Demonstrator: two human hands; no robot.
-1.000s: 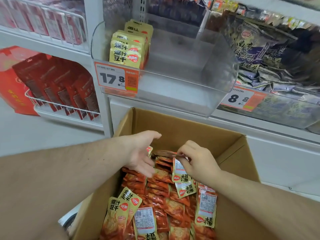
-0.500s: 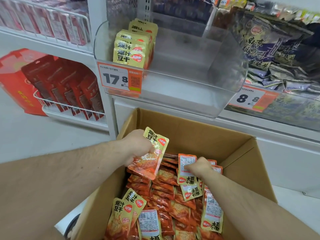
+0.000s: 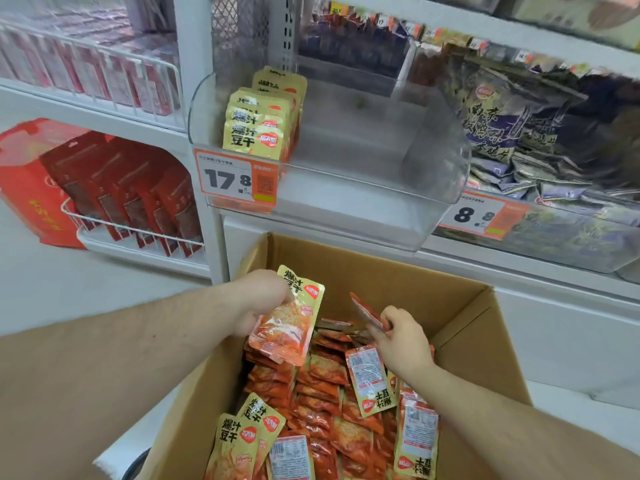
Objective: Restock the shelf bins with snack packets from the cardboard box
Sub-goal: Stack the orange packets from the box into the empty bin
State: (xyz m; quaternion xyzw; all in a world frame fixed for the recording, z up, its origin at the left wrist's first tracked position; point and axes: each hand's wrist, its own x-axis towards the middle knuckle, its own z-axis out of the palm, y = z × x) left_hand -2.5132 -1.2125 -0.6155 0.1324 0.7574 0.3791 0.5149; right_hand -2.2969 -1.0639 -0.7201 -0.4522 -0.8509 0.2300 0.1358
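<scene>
Left hand (image 3: 258, 301): grip closed on a yellow-orange snack packet (image 3: 289, 318), held face up above the left side of the open cardboard box (image 3: 460, 306). Right hand (image 3: 403, 339): grip pinching a second packet (image 3: 365, 311) edge-on, just clear of the loose packets (image 3: 332, 403) filling the box. Clear shelf bin (image 3: 433, 174) above the box; row of matching packets (image 3: 259, 126) upright at its left end, behind the 17.8 price tag (image 3: 228, 180).

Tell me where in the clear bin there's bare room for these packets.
The clear bin is bare from the yellow packet row at its left across to its right wall, front to back. Only that left strip is crowded. The purple-bag bin next door is full. Both hands, left and right, hold packets over the box.
</scene>
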